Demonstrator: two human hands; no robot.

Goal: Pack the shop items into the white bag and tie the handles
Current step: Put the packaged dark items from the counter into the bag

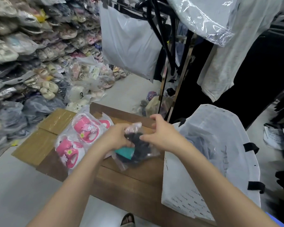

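Far left of the cardboard box (121,174), shelves of bagged shoes (31,46) climb the wall, and more packets spill onto the floor beside them. On the box itself, over at its left side, lies a clear packet of pink and white children's sandals (79,138), flat on the cardboard, flower trims facing up. Just right of that packet comes the left hand (116,138), fingers curled and pinching the top of a clear plastic packet (138,151) that holds something dark and something teal. The packet hangs low over the middle of the box, its bottom corner close to the cardboard; whether it touches, I cannot tell. Right hand (161,133) now, directly across from the left one: thumb and forefinger nipping the same packet's upper edge, the remaining fingers lifted and spread. Both hands share that one packet, then. Behind the box, up high, a pale plastic bag (128,45) hangs from a rack (179,66). Hard against the box's right edge stands the white bag (195,185), mouth wide open, black handle loops at its rim untied, dark clothing already visible inside. Near the bottom edge of the box, a sandalled foot (128,220) peeks out on the grey floor.
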